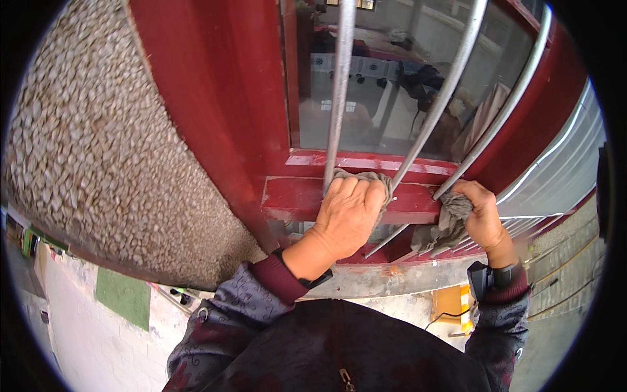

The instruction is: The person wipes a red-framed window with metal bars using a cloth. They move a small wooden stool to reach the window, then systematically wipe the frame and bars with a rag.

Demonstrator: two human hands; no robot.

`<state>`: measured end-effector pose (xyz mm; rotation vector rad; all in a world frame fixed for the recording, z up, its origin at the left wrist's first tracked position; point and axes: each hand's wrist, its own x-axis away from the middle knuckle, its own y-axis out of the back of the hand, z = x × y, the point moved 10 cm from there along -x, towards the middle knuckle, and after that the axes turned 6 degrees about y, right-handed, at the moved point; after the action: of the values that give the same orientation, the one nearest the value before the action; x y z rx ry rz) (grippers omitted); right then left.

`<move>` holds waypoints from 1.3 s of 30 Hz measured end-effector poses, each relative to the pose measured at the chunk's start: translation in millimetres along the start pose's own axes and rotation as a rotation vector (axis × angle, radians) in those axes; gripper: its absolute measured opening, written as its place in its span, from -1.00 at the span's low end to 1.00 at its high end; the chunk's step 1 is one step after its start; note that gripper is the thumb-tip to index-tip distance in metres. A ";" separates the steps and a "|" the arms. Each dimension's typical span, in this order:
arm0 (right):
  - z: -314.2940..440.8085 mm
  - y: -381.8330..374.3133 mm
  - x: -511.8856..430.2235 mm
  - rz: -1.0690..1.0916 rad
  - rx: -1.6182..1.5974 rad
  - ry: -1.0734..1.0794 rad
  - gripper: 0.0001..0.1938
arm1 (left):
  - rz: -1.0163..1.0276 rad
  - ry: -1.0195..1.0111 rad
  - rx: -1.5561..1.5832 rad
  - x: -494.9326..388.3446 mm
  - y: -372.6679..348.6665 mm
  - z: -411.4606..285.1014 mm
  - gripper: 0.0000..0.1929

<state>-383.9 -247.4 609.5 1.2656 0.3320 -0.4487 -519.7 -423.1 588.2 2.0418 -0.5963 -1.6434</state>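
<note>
My left hand [350,213] is closed over a bunched grey cloth [387,183], pressed on the red window rail [294,196] between two metal bars. Its fingers are curled, beside the leftmost bar [341,83]. To the right, my right hand [482,210] grips a crumpled grey rag [453,215] at the rail's right part, next to the foot of another metal bar [509,112]. Part of the rag hangs below the rail. Whether the two cloths are one piece, I cannot tell. Behind the bars is the window pane [372,122] in its red frame.
A pebble-covered wall [108,147] borders the red frame on the left. More bars [514,230] run at the right. Below the window lies a concrete ledge [401,277], and beneath it stands a cardboard piece [446,304] with yellow tape near a dark cable.
</note>
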 end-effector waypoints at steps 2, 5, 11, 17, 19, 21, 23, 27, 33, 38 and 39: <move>-14.9 -9.7 10.0 -0.063 -0.285 -0.119 -0.62 | -0.034 -0.002 0.087 0.1 5.5 1.8 -0.67; -15.4 -12.0 18.1 -0.163 -0.215 -0.050 -0.63 | 0.021 0.011 0.188 6.5 16.3 3.3 -0.70; 1.3 -3.9 11.7 -0.190 -0.277 -0.052 -0.65 | -0.074 0.008 0.327 42.1 95.3 2.4 -0.63; 103.5 -46.6 -6.5 -0.137 -0.284 0.194 -0.53 | -0.078 -0.060 0.319 60.4 140.3 -9.1 -0.65; 133.7 -62.1 -34.6 -0.118 -0.273 0.289 -0.42 | -0.077 -0.074 0.289 65.7 147.5 -9.7 -0.67; 175.8 -70.0 -63.8 -0.224 -0.138 0.484 -0.43 | -0.071 -0.070 0.274 72.0 151.7 -6.7 -0.69; 216.8 -92.8 -86.3 -0.396 0.012 0.646 -0.73 | -0.049 -0.067 0.269 78.0 152.4 -2.8 -0.74; 225.3 -157.1 -130.6 -0.252 0.035 0.463 -0.78 | -0.015 -0.010 0.223 85.1 154.6 4.9 -0.76; 203.2 -159.8 -126.0 -0.207 -0.371 0.451 -0.70 | 0.066 0.071 0.198 89.0 147.8 10.5 -0.80; 202.6 -174.4 -118.5 0.068 -0.714 0.509 -0.69 | 0.051 0.030 0.217 84.0 142.2 6.6 -0.80; 199.9 -175.1 -109.8 0.121 -0.808 0.520 -0.68 | 0.053 0.020 0.228 82.9 140.9 5.5 -0.80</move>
<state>-567.4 -465.2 570.0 0.5791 0.7797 0.1394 -516.1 -585.8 605.2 2.1778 -0.8580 -1.5839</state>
